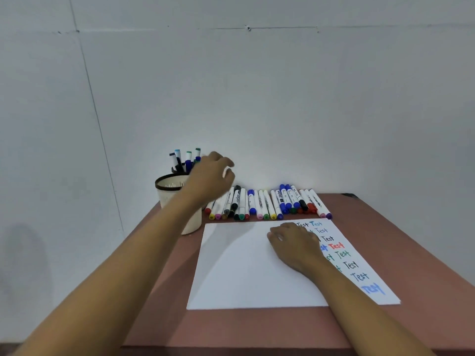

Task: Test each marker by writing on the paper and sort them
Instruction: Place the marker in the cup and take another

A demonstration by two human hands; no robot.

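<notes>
Hovering left hand (pixel 209 176): raised over the cream cup, my arm stretched out from the left; the wrist is bent and the fingers curl downward.
Left grip: the fingertips are blurred and there is a pale smear near them, so I cannot tell whether they hold anything.
Right hand (pixel 293 246): lying palm down on the paper, fingers relaxed and slightly spread, holding nothing, pressing the sheet flat.
Paper (pixel 244 268): a white sheet flat on the table, its far edge just in front of the marker row; my left arm's shadow falls across its left part.
Writing (pixel 343 253): the word "Test" repeated in columns down the right side of the sheet in black, blue, red and green; my right hand and forearm cover part of it.
Marker row (pixel 267 204): many capped markers lying side by side along the back of the table, coloured ends toward me.
Upright markers (pixel 189 160): a few standing in a dark holder (pixel 176 170) behind the cream cup, just left of my left hand.
Cream cup (pixel 168 199): upright at the table's back left corner, dark band round its rim, partly hidden by my left arm.
Table (pixel 257 327): reddish-brown top against a pale wall (pixel 257 98).
</notes>
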